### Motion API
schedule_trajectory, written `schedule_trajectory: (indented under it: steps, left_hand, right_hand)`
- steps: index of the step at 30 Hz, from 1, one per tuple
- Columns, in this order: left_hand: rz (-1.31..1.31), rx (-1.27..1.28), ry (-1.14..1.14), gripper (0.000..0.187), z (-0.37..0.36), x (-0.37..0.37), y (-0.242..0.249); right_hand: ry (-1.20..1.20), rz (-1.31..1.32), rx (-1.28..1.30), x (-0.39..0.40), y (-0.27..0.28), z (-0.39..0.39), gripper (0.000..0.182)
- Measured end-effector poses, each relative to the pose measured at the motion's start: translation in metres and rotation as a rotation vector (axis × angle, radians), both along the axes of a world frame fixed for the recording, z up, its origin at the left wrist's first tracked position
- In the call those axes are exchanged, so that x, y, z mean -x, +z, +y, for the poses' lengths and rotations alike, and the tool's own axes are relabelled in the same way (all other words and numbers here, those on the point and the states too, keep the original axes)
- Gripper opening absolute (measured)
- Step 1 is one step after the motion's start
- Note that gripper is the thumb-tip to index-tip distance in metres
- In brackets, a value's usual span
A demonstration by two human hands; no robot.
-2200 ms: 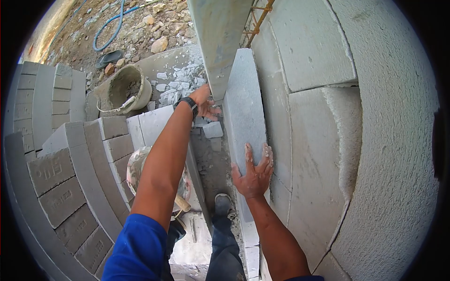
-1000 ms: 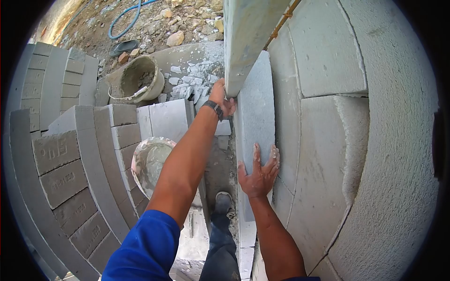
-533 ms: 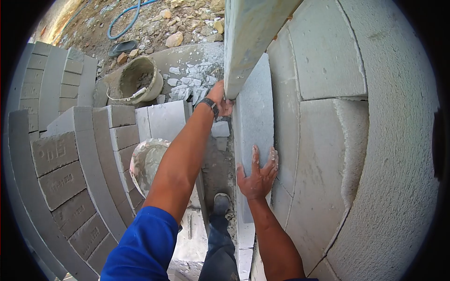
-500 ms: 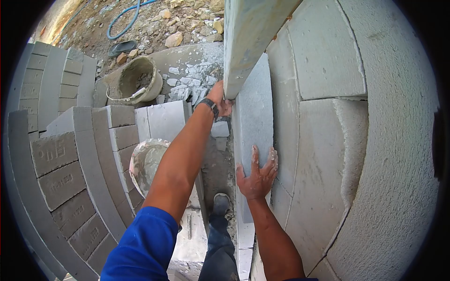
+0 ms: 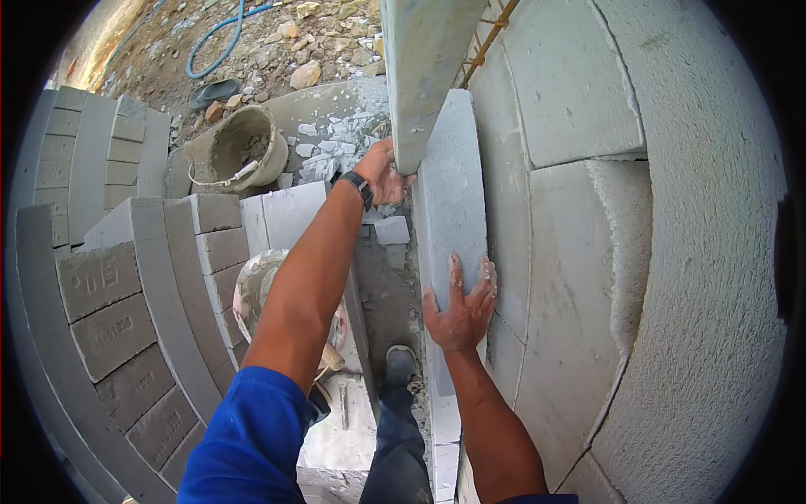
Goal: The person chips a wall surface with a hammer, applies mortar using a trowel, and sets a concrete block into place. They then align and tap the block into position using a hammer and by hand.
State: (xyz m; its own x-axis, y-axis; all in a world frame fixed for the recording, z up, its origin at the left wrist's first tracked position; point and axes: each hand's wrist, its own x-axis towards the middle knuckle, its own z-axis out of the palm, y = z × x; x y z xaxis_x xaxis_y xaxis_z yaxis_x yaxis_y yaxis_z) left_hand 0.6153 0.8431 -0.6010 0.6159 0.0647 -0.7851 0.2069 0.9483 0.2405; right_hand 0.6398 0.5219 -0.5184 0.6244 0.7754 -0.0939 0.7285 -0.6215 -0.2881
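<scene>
A long grey block (image 5: 456, 193) lies lengthwise on the low course of blocks beside the wall. My right hand (image 5: 462, 307) rests on its near part, fingers spread, fingertips dusty with mortar. At the block's far left edge is my left hand (image 5: 384, 174), wearing a dark watch, beside the lower end of an upright board (image 5: 420, 84). Its fingers are partly hidden behind the board, so its grip cannot be made out. Rust-coloured rebar (image 5: 489, 38) shows behind the board.
Stacked grey blocks (image 5: 105, 281) stand at left. A mortar bucket (image 5: 269, 155) sits beyond them, and another bucket (image 5: 252, 290) is partly behind my left forearm. Broken chips (image 5: 336, 139) lie near the board. The block wall (image 5: 571, 252) rises at right.
The view has shifted slightly. The upright board's lower end and my left hand sit a little further left, and more rebar shows. My right hand remains on the block.
</scene>
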Motion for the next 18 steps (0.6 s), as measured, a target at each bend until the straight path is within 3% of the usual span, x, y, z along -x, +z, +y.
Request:
schedule_trajectory:
  steps: [18]
  left_hand:
    - [0.096, -0.055, 0.019, 0.051, -0.005, -0.003, 0.022]
  right_hand:
    - [-0.016, 0.017, -0.009, 0.001, 0.0, -0.001, 0.077]
